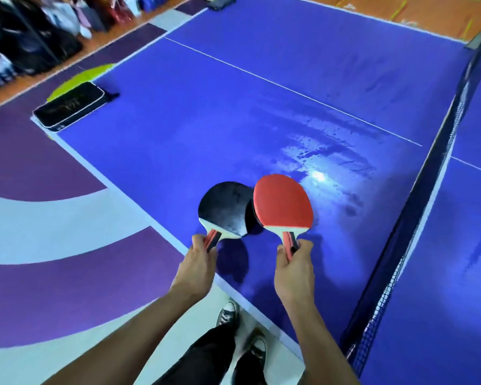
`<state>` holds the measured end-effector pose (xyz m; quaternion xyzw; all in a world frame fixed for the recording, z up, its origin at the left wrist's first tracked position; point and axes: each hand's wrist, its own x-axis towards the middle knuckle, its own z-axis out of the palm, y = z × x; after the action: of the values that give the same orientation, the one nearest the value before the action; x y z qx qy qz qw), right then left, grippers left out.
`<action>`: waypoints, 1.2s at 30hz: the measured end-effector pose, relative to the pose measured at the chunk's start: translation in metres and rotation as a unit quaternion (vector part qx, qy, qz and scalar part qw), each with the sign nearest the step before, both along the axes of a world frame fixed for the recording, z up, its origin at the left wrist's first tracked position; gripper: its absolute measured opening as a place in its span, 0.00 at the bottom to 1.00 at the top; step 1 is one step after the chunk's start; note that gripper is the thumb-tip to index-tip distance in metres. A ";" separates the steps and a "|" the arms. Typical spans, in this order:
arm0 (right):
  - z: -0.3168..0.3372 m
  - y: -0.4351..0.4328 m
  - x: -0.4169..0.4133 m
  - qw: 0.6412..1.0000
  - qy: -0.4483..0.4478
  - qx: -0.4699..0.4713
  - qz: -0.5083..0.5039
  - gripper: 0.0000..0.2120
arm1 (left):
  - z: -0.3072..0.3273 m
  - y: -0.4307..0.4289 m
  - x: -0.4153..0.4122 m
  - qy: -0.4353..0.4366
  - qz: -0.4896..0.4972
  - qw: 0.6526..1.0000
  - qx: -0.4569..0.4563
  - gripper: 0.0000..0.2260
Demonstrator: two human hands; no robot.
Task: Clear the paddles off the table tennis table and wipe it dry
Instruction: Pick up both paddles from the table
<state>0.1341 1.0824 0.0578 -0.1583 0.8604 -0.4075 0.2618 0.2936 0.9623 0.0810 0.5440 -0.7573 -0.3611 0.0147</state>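
Paddles were both off the counter (178,151), 1 per hand, held above its near edge. Left hand (197,269) had its fingers (199,241) curled tight round the handle of the black-faced paddle (225,208). Right hand (293,272) had its fingers wrapped closed on the handle of the red-faced paddle (283,201). Red blade sat to the right of the black one and overlapped its right edge; whether the 2 blades touched I could not tell. Both blades pointed away from the person, over the blue surface, with shadows on the counter below them.

Wet patch (322,159) lay just beyond the red paddle, streaked and spotted, glare in the middle, between the white centre line (261,76) and the near edge. Net (417,218) ran along the right side of this half. Black zip case (68,107) lay flat on the far-left corner of the counter, well apart from the hands. Dark object (222,2) sat at the far corner, too blurred to identify. Person's dark trousers and sneakers (228,315) were on the floor by the near edge.
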 end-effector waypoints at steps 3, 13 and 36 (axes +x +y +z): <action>0.006 -0.019 0.021 0.999 0.007 -0.014 0.033 0.16 | 0.012 -0.004 0.038 0.008 0.054 0.998 -0.018 0.07; 0.032 -0.126 0.113 0.987 0.047 -0.032 0.148 0.11 | 0.030 -0.073 0.169 0.065 0.201 0.976 -0.043 0.05; 0.042 -0.441 0.308 0.978 0.054 -0.019 0.198 0.10 | 0.028 -0.343 0.384 0.078 0.225 0.970 -0.057 0.04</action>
<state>0.4424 0.6415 0.1000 -0.3524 0.8171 -0.3544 0.2873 0.6771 0.6195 0.1089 0.6685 -0.6314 -0.3464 0.1858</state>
